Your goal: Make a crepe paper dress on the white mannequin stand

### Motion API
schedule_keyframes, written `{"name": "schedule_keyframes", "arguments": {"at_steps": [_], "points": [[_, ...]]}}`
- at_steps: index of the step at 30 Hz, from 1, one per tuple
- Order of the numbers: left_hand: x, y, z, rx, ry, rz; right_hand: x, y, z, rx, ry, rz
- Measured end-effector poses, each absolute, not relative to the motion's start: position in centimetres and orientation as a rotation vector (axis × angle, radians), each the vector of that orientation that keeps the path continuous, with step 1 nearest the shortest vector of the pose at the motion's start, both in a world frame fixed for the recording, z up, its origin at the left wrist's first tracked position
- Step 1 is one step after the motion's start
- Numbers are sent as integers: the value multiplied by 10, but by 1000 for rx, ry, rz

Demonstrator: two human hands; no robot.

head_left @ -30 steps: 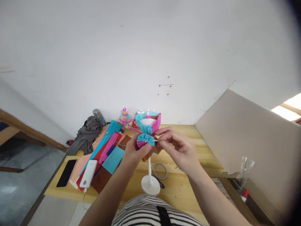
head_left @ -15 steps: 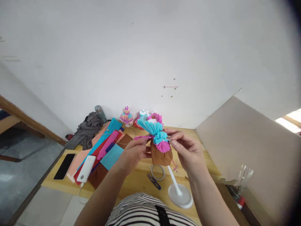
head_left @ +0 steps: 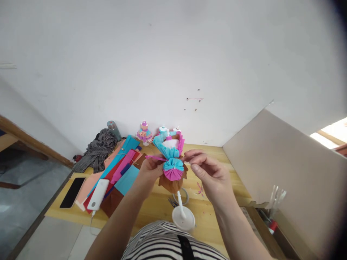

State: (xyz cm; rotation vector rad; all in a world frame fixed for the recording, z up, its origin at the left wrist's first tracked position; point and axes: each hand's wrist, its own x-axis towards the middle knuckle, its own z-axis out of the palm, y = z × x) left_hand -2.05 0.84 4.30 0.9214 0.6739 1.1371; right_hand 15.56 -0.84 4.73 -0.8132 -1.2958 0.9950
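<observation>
A small paper-dressed doll on a white stand is held up over the wooden table. Its dress has blue and pink pleated fans over a brown skirt. My left hand is closed on the doll's left side, beside a pink ribbon strip. My right hand pinches at the doll's right side, fingers pressed together near the fan; what it pinches is too small to name.
Coloured paper sheets, a white power bank, a black phone and a striped cloth lie at the left. Finished paper dolls stand by the wall. A tape roll and a cardboard panel are nearby.
The doll has been turned in my hands: its white stand swung from the right back toward the middle, and the pink and blue fan now faces me lower down.
</observation>
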Motion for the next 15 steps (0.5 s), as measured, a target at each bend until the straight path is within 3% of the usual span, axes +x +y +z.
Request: {"name": "schedule_keyframes", "arguments": {"at_steps": [15], "points": [[-32, 34, 11, 836, 620, 941, 153, -6, 51, -876, -1284, 1091]]}}
